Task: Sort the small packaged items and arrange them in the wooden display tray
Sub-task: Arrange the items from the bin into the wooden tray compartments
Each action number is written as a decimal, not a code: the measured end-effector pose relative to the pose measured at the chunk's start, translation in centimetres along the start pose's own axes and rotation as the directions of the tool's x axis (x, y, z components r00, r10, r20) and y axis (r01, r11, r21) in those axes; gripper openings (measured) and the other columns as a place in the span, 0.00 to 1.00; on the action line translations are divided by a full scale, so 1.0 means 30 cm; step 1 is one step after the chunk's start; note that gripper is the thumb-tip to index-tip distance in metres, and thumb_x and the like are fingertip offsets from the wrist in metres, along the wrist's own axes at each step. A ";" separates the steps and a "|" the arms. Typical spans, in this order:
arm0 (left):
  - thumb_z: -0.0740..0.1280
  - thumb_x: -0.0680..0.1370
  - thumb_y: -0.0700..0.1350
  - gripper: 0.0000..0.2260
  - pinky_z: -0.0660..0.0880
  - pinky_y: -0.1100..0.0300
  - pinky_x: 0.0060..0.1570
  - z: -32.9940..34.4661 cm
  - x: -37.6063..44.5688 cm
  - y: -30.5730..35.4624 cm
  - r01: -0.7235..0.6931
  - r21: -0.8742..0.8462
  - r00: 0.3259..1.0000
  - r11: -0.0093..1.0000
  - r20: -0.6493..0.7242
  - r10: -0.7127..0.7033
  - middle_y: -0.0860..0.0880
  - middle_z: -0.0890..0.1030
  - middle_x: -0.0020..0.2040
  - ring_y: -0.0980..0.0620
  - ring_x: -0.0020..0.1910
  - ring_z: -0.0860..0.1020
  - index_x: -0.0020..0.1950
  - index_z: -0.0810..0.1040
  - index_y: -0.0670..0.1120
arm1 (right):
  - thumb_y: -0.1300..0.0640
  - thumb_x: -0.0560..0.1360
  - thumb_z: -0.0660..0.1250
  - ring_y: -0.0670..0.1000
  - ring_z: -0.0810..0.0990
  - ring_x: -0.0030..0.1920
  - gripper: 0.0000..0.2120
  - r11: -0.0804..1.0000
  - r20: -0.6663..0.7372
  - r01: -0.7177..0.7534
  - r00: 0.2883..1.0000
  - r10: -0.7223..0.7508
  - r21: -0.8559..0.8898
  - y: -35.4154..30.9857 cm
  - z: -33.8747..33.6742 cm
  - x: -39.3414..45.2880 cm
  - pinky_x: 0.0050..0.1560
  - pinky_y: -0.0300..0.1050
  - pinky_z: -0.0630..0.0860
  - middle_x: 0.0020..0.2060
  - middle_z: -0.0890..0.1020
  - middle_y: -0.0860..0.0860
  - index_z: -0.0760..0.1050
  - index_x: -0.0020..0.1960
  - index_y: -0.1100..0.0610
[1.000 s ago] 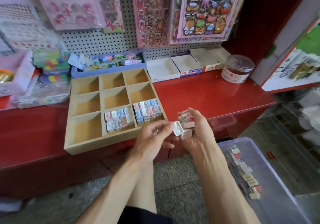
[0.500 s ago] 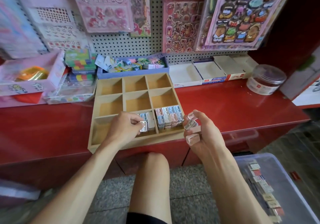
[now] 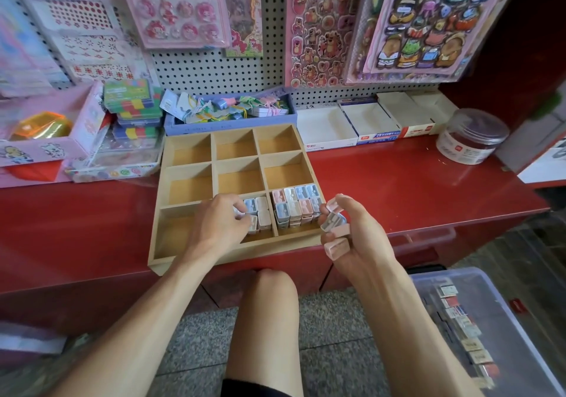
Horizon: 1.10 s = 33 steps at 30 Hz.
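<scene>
A wooden display tray (image 3: 159,237) with nine compartments lies on the red counter. Its front right compartment is packed with small pink, blue and white packaged items (image 3: 296,206). More of them stand in the front middle compartment (image 3: 260,215). My left hand (image 3: 219,223) reaches into that middle compartment and pinches one small packaged item against the row there. My right hand (image 3: 352,237) hovers just right of the tray's front corner, gripping a few pink and white packaged items (image 3: 333,228).
A clear plastic bin (image 3: 490,335) with several more small packs stands on the floor at lower right. Behind the tray sit a blue box of clips (image 3: 229,111), white cartons (image 3: 349,124) and a clear jar (image 3: 471,136). My knee (image 3: 269,304) is below the counter edge.
My left hand took one item from the right hand's stack and carried it left into the tray's front middle compartment. The camera has moved closer to the counter.
</scene>
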<state>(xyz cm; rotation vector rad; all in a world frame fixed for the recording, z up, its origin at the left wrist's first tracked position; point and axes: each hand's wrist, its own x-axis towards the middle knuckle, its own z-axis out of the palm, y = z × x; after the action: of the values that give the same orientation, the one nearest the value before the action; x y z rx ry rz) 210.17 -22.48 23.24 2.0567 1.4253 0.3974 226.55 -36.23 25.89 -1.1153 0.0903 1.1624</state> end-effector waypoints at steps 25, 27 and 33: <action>0.80 0.67 0.45 0.09 0.77 0.63 0.35 -0.045 -0.155 0.122 -0.140 -0.515 0.947 0.846 0.180 0.266 0.50 0.84 0.36 0.57 0.33 0.79 0.41 0.83 0.48 | 0.57 0.80 0.65 0.52 0.73 0.26 0.05 0.990 -0.034 0.139 0.990 -0.138 0.028 0.072 0.141 0.030 0.27 0.41 0.70 0.34 0.77 0.55 0.72 0.54 0.57; 0.81 0.65 0.46 0.10 0.77 0.60 0.37 -0.027 -0.161 0.125 -0.119 -0.537 0.951 0.835 0.181 0.252 0.49 0.84 0.36 0.56 0.33 0.79 0.42 0.83 0.47 | 0.59 0.80 0.65 0.54 0.75 0.29 0.05 0.983 -0.081 0.180 0.981 -0.177 0.037 0.083 0.160 0.030 0.34 0.46 0.73 0.35 0.77 0.56 0.74 0.54 0.59; 0.77 0.70 0.40 0.05 0.78 0.63 0.34 -0.084 -0.155 0.128 -0.074 -0.530 0.957 0.845 0.200 0.210 0.47 0.85 0.39 0.53 0.35 0.81 0.44 0.85 0.44 | 0.61 0.81 0.64 0.49 0.78 0.31 0.04 0.977 -0.075 0.189 0.980 -0.182 0.098 0.074 0.150 0.022 0.31 0.43 0.72 0.35 0.78 0.54 0.74 0.55 0.59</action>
<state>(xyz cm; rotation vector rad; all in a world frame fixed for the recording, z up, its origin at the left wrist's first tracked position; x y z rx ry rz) 209.87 -26.95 28.01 1.6955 0.8887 0.4996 223.08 -32.57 26.33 -1.0457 0.0948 0.9442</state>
